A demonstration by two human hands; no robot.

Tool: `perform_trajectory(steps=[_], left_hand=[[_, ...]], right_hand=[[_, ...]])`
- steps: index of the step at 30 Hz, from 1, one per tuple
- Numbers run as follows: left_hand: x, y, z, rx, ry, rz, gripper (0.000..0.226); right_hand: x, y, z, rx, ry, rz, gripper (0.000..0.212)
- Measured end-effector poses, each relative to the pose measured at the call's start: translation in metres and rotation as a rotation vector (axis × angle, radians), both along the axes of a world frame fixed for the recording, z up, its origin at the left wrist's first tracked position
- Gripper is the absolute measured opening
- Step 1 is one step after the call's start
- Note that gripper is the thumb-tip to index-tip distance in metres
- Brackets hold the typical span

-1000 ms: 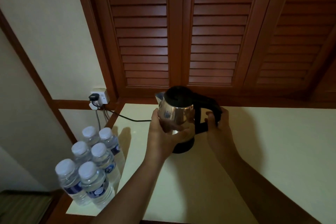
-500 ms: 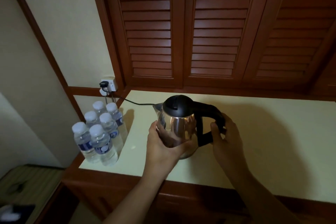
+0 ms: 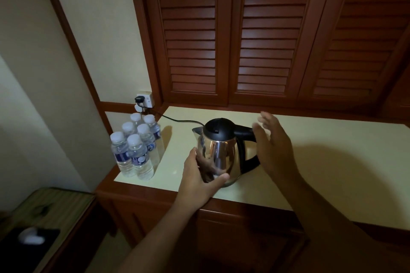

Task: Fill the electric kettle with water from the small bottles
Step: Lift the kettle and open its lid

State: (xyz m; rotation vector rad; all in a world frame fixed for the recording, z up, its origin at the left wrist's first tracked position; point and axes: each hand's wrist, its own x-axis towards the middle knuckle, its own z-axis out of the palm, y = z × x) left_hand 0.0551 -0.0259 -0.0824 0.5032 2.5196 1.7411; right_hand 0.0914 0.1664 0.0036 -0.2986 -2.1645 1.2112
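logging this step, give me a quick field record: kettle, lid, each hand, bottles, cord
kettle: steel, upright on the cream counter, near its front edge
lid: black, closed
left hand: wrapped around the kettle body
right hand: open, beside the handle, gripping nothing
bottles: six small, all capped, clustered at the counter's left end
cord: black, runs from a wall socket toward the kettle
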Motion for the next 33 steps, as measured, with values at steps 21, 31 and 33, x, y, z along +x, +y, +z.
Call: perform_trajectory(steps=[21,31,33], left_hand=[[-0.021,-0.023,-0.02,-0.066,0.071,-0.132,0.062],[-0.025,-0.022,-0.029,-0.057,0.135,-0.136,0.086],[-0.025,-0.022,-0.029,-0.053,0.144,-0.136,0.083]], right_hand=[[-0.05,-0.043,0.057,0.291,-0.185,-0.136,0.013],[-0.006,0.0,0.019,-0.19,-0.078,-0.073,0.031],[0.004,-0.007,0.011,-0.147,-0.07,-0.115,0.033]])
